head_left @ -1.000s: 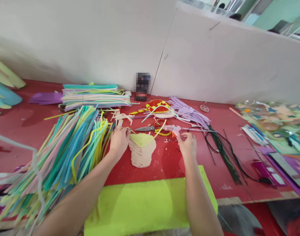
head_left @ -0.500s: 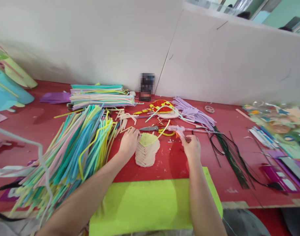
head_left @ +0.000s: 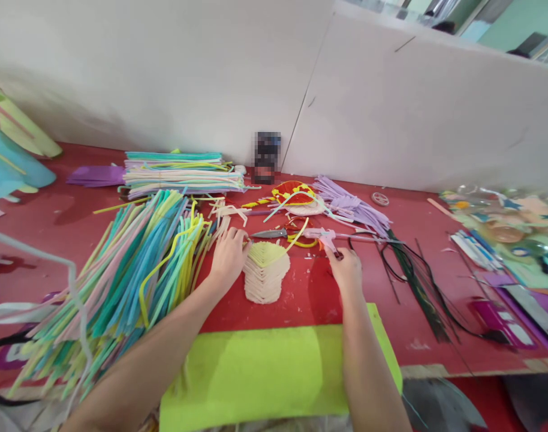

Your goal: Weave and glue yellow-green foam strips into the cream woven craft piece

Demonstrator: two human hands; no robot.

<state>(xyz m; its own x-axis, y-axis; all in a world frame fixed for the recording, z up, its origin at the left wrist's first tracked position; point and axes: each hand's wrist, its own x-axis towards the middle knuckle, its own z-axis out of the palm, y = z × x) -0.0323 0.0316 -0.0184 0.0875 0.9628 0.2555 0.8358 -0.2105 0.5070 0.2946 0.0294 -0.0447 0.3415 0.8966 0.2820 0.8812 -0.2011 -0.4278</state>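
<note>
A leaf-shaped piece made of rows of cream and pale green pipe cleaners [head_left: 264,277] lies flat on the red table. One pale green pipe cleaner [head_left: 297,235] sticks up from its right side. My left hand [head_left: 230,253] is at the piece's upper left edge, thumb and fingers closed together there. My right hand [head_left: 347,264] has its fingers closed at the lower end of the handle of a pink glue gun [head_left: 321,234]; its fingertips are partly hidden. Scissors with a grey blade [head_left: 268,234] lie just behind the leaf piece.
Left of my arm lies a large heap of coloured pipe cleaners [head_left: 125,258]. More bundles [head_left: 179,177] lie behind it, with lilac ones [head_left: 352,204] at back right. A black cable [head_left: 429,282] runs to a purple box [head_left: 503,324]. Green cloth [head_left: 256,378] covers the near edge.
My left hand has slid slightly left along the leaf piece's edge, baring more of its green top. My right hand stays at the glue gun's handle. The whole view has shifted slightly.
</note>
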